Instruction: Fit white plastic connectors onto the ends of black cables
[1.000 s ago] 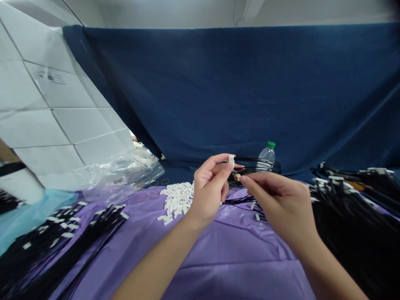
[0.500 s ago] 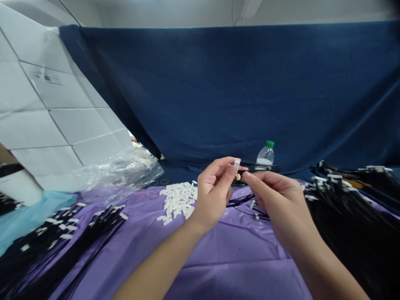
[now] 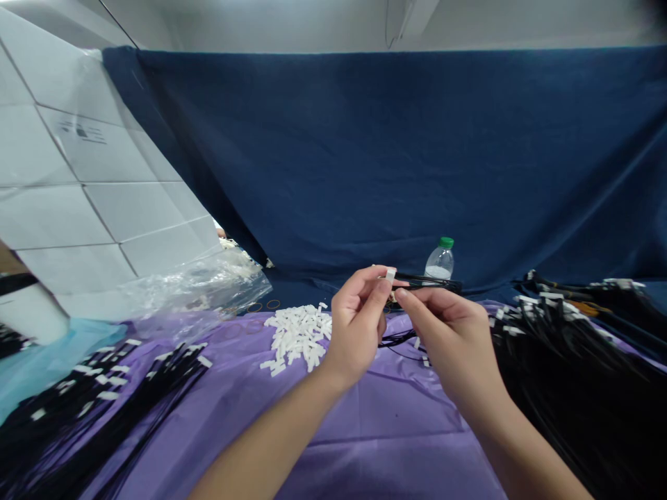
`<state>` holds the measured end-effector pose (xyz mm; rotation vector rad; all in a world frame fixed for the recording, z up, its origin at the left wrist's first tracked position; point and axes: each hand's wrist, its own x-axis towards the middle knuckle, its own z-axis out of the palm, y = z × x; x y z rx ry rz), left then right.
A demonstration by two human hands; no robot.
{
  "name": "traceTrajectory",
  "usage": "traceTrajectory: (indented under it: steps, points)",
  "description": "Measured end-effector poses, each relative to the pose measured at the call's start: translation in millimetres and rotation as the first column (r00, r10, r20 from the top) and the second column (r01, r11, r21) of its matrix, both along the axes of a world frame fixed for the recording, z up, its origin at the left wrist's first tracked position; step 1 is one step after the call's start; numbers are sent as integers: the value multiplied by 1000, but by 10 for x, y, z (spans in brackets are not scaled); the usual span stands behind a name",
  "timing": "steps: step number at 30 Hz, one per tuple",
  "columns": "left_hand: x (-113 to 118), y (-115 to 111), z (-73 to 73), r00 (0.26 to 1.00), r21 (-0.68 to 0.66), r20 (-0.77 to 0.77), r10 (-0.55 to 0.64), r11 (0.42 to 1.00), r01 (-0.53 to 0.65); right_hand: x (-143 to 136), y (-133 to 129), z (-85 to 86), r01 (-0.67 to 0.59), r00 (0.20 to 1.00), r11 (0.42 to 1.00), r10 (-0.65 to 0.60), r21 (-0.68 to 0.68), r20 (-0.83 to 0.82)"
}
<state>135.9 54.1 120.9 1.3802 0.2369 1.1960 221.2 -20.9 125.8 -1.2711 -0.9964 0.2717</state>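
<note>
Between the thumb and forefinger of my left hand point(image 3: 355, 325) is a small white plastic connector housing point(image 3: 390, 274), held upright above the table. My right hand point(image 3: 452, 330) is closed in a pinch against the left fingertips. Thin black wires point(image 3: 435, 280) run out behind the right fingers, and what lies right at its fingertips is partly hidden. Below and behind the hands more black wires point(image 3: 399, 339) lie on the purple sheet point(image 3: 359, 417). A heap of loose white housings point(image 3: 298, 337) lies just left of my left hand.
Bundles of black wires with white ends point(image 3: 140, 403) lie at left, and a large wire pile point(image 3: 567, 389) at right. A green-capped bottle point(image 3: 439, 260) stands behind the hands. A blue curtain point(image 3: 365, 153) hangs behind; white boxes point(image 3: 104, 146) are stacked at left.
Both hands have shifted slightly left in view, the right a little more, bringing its fingertips closer to the left ones. The white housing stays in the left hand's pinch.
</note>
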Motion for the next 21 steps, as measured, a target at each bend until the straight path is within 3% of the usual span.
traceTrajectory:
  steps: [2, 4, 6, 8, 11, 14, 17, 21]
  points:
    - [-26, 21, 37, 999, -10, -34, 16, 1000, -17, 48, -5, 4, -25, 994, 999, 30, -45, 103]
    - [-62, 40, 82, 998, -25, -49, 42, 999, -43, 89, -31, 8, 62, 953, 997, -43, -54, 299]
    - [-104, 43, 131, 996, -47, -52, 73, 996, -75, 109, -67, 8, 234, 816, 969, -238, 76, 526]
    - [-148, 17, 176, 995, -68, -50, 89, 993, -92, 99, -98, 5, 298, 615, 912, -410, 283, 673]
    - [-216, -86, 229, 994, -90, -52, 92, 991, -96, 41, -133, 2, 246, 391, 865, -502, 438, 771]
    - [-294, -236, 253, 992, -106, -73, 99, 989, -106, -46, -181, 13, 291, 263, 815, -571, 501, 777]
    - [-388, -376, 239, 991, -116, -82, 107, 986, -117, -137, -244, 1, 292, 216, 794, -598, 533, 772]
    - [-511, -519, 163, 984, -153, -108, 139, 976, -155, -233, -305, -125, 215, 306, 862, -506, 460, 806]
